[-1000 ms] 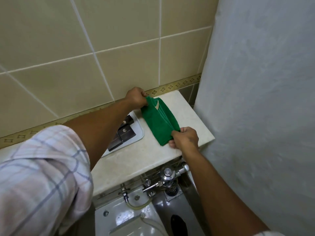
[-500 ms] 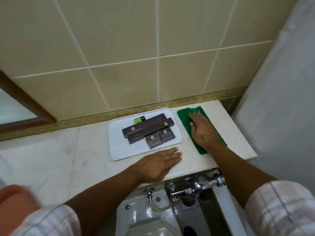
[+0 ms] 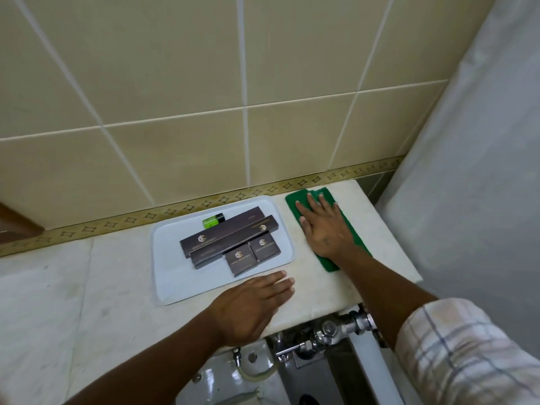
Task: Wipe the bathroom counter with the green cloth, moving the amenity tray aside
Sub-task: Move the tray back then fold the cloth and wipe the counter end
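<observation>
The folded green cloth (image 3: 293,200) lies flat on the cream marble counter (image 3: 117,287) near its right end. My right hand (image 3: 324,229) presses down on the cloth with fingers spread. The white amenity tray (image 3: 166,282) sits just left of the cloth, holding several dark brown boxes (image 3: 230,238) and a small green item (image 3: 213,221). My left hand (image 3: 251,306) rests flat on the counter at the tray's front right corner, holding nothing.
Beige tiled wall (image 3: 204,97) with a patterned border runs behind the counter. A white wall or panel (image 3: 482,171) closes off the right side. Chrome flush valve (image 3: 333,331) and a white toilet (image 3: 233,381) sit below the counter's front edge.
A second ago both hands held the cloth stretched between them. Now it lies flat under my right hand, and my left hand has come down beside the tray.
</observation>
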A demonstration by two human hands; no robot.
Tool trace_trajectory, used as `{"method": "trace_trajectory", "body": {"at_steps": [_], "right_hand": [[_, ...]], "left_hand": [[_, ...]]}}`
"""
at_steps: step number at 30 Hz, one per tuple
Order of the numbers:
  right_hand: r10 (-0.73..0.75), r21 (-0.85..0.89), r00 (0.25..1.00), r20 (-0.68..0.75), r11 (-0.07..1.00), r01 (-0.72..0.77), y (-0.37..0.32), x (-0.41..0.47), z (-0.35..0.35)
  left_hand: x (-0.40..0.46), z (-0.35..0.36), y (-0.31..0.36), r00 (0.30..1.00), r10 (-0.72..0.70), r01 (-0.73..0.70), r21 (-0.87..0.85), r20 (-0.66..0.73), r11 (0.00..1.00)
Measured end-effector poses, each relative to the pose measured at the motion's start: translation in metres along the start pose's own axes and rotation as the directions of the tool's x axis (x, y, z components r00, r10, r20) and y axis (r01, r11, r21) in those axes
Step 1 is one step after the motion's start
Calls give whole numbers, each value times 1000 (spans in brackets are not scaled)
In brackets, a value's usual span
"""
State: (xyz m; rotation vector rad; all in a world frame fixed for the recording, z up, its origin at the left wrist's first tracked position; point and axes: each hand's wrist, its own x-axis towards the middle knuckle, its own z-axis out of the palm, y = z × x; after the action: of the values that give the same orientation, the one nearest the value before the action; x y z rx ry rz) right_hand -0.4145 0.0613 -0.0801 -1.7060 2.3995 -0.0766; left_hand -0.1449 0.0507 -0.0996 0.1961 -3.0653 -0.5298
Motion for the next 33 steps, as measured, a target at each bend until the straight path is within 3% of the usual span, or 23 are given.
{"method": "trace_trajectory", "body": {"at_steps": [6, 12, 18, 26, 33], "right_hand": [[144, 19, 990, -4, 989, -144, 78, 13, -15], [107, 20, 994, 4, 994, -107, 89, 14, -14], [110, 21, 994, -24, 994, -109, 93, -54, -1], [119, 44, 993, -26, 992, -118, 30, -105, 12], [73, 20, 997, -15, 997, -73, -6, -88, 20]], "left_hand": [[2, -1, 0, 1000, 9, -9, -19, 5, 1000], [3, -6, 1, 999, 25, -26, -54, -22, 998], [2, -9, 5, 999, 36, -36, -12, -26, 999], [1, -9, 7, 1000, 1, 0, -10, 5, 1000], [1, -8, 5, 1000, -1, 1, -18, 3, 1000]]}}
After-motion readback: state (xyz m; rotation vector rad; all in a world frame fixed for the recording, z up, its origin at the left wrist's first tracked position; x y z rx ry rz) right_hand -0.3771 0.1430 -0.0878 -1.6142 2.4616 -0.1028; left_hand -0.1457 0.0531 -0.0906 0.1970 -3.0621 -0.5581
